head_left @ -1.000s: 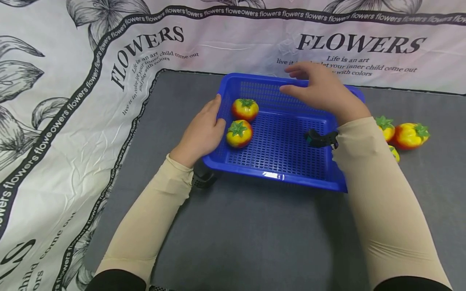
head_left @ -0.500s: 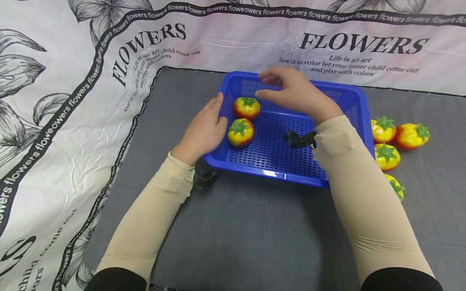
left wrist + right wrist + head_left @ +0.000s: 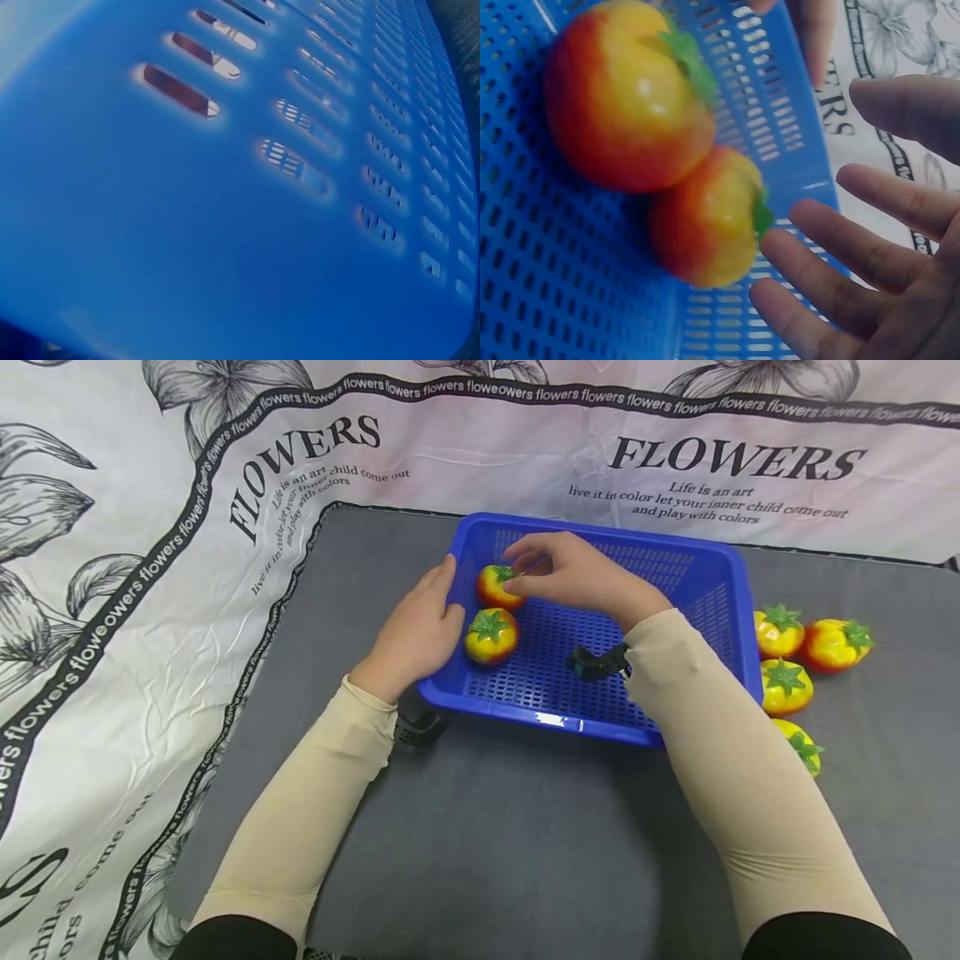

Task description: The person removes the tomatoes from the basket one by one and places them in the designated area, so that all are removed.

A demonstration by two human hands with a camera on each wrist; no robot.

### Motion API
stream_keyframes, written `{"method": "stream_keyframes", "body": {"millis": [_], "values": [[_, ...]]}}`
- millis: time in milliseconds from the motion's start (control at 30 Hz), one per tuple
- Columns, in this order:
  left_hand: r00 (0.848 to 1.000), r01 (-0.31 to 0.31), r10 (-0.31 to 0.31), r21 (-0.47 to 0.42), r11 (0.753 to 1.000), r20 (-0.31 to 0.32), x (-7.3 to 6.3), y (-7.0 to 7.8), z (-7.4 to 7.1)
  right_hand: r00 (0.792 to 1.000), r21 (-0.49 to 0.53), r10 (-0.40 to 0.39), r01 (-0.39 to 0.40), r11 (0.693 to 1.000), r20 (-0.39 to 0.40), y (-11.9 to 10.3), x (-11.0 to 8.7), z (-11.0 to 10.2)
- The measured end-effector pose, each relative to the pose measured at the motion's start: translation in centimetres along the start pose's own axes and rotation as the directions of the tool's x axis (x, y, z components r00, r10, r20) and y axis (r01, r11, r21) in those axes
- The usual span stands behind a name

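Observation:
My left hand [image 3: 415, 631] grips the left rim of a blue slotted plastic basket [image 3: 551, 718]; in the right wrist view its thumb and fingers lie on either side of that wall. Two shiny yellow-and-red tomatoes with green star-shaped leaf tops sit inside at the left, the far tomato [image 3: 495, 587] and the near tomato [image 3: 491, 639] against each other. Over the far one hovers my right hand [image 3: 573, 572], partly covering it. The right wrist view shows its fingers [image 3: 855, 247] spread and apart from the fruit. Only the basket's outer wall [image 3: 187, 225] fills the left wrist view.
Several more tomatoes [image 3: 836, 645] lie on the dark grey table [image 3: 510, 843] beside the basket's right wall, one partly behind my right sleeve [image 3: 750, 793]. A white flower-printed cloth [image 3: 480, 452] borders the table at the back and left.
My right hand has moved left across the basket and lower, to above the far tomato. The left hand, basket and both tomatoes inside have stayed put.

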State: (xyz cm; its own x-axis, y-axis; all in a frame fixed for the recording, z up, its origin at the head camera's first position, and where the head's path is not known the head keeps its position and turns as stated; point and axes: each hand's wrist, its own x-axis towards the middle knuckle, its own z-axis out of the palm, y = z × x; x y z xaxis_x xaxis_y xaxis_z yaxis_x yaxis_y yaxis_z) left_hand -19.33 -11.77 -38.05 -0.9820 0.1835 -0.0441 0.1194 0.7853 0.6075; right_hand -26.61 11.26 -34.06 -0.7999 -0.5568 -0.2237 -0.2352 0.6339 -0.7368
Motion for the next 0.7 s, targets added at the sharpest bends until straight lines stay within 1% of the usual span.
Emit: {"method": "stream_keyframes", "body": {"millis": [200,433,633,700], "values": [[1.000,0.003,-0.003,0.001,1.000,0.003,-0.1,0.1,-0.1,0.998,0.037,-0.018,0.015,0.999,0.065,0.3,0.3,0.9],[1.000,0.005,-0.005,0.003,1.000,-0.002,-0.2,0.0,-0.2,0.994,0.018,-0.025,0.023,1.000,0.103,0.3,0.4,1.5],[1.000,0.003,-0.003,-0.012,1.000,-0.005,-0.2,0.0,-0.1,0.983,0.045,-0.032,0.024,0.999,0.180,0.4,0.4,2.0],[1.000,-0.006,0.006,-0.014,1.000,-0.006,-0.1,0.0,-0.1,0.979,0.053,-0.039,0.029,0.998,0.201,0.5,0.4,2.1]]}}
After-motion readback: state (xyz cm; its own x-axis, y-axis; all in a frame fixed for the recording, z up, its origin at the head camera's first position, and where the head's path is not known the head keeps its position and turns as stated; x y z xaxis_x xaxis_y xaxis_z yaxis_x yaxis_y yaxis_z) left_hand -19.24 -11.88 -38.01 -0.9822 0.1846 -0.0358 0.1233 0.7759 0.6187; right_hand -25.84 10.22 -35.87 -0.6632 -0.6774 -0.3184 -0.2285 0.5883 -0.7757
